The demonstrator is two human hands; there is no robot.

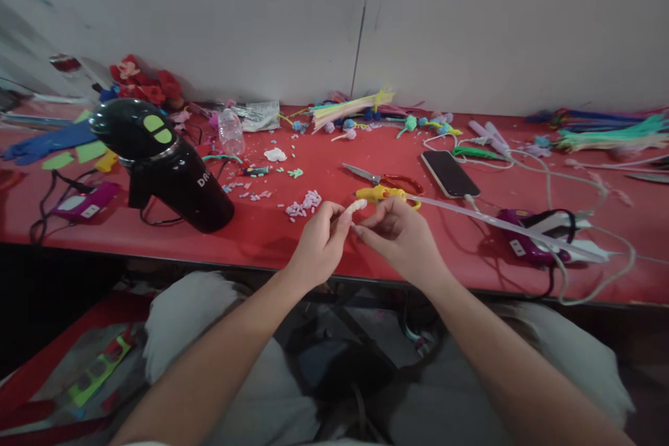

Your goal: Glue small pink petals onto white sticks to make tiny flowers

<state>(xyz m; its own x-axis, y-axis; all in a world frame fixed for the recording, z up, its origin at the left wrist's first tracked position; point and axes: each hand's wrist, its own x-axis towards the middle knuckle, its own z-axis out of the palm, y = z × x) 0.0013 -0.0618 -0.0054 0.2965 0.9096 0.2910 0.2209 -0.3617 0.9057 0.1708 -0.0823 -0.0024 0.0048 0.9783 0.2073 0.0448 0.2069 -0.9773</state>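
Note:
In the head view, my left hand (321,240) pinches a short cream-white piece (356,207) between thumb and fingers. The piece looks ribbed and slightly curved, like a coiled pipe cleaner. My right hand (400,237) is just beside it, its thumb and fingers drawn together. Whatever its fingertips hold is too small to make out. Directly behind my hands lies a yellow tool (377,193) with a long translucent stick (486,221) stretching to the right. Scissors with red handles (400,182) rest just beyond it. A pile of small lilac pieces (304,204) sits left of my hands.
A tall black tumbler (180,181) stands at left on the red table (266,223). At right are a phone (449,173) on a white cable and a purple device (530,237). Pipe cleaner bundles (617,131) and pompom pieces (348,127) line the back by the wall.

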